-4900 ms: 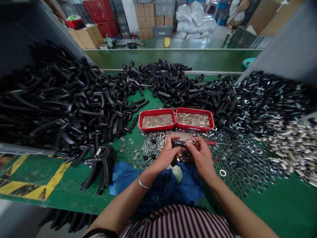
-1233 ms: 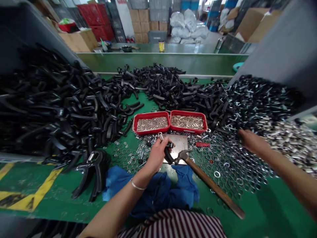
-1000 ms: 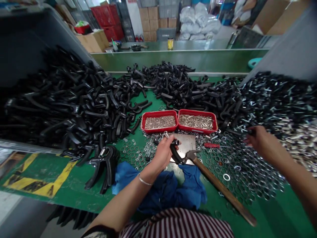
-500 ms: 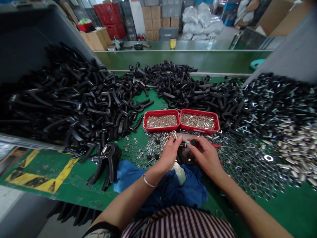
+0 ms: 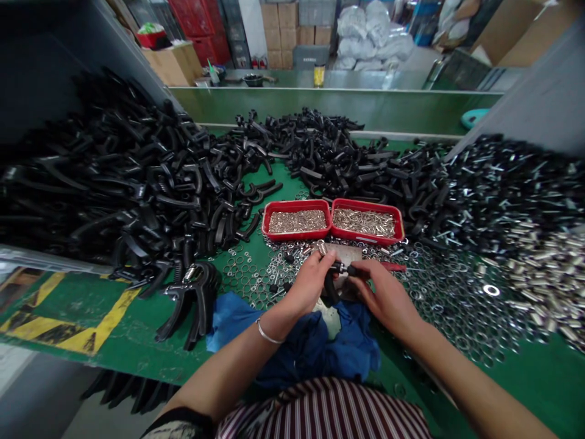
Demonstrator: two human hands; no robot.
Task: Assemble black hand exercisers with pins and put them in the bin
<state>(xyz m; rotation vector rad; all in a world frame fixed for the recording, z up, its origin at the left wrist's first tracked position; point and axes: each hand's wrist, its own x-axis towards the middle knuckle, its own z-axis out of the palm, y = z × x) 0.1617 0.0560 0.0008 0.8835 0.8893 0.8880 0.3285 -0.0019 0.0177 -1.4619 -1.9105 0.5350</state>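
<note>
My left hand (image 5: 307,285) is closed around a black spring clamp (image 5: 329,290), whose coil spring (image 5: 322,248) sticks up above the thumb. Opposite it, my right hand (image 5: 388,296) pinches a small black knob (image 5: 351,270) at the end of a short metal piece lined up with the clamp's side. My fingers partly hide the clamp and the joint. Beneath them lies a flat metal plate (image 5: 351,253). A similar clamp with a spring (image 5: 194,299) lies to the left of my hands.
Two red trays (image 5: 297,235) of small metal parts stand just beyond my hands. Black clamp parts (image 5: 169,177) are heaped at left and back. Metal rings (image 5: 461,311), silver sleeves (image 5: 543,286) and black-headed bolts (image 5: 498,183) lie to the right. A blue cloth (image 5: 301,353) lies in front.
My right hand has brought the black knob down and left, in line with the clamp, and its fingers have curled in around it. My left hand keeps its hold.
</note>
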